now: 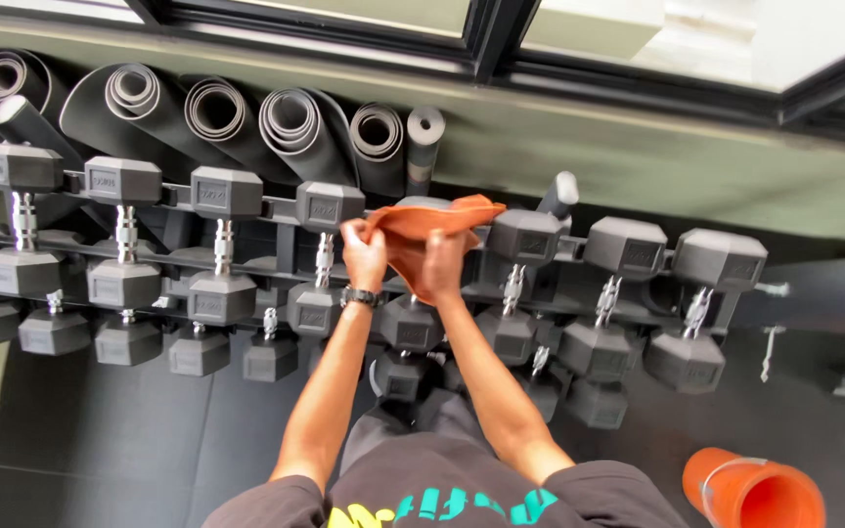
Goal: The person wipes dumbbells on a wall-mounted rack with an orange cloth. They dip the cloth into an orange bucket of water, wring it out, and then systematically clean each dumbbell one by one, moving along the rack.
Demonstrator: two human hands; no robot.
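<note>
An orange cloth is draped over the top of a black hex dumbbell on the rack. My left hand pinches the cloth's left corner; a dark watch sits on that wrist. Under the cloth's right side, my right hand grips it just above the dumbbell's handle. The dumbbell's upper head is mostly hidden by the cloth.
A long dumbbell rack holds several black hex dumbbells in tiers. Rolled grey mats stand behind it against the wall. An orange cone-shaped bucket lies on the dark rubber floor at the lower right.
</note>
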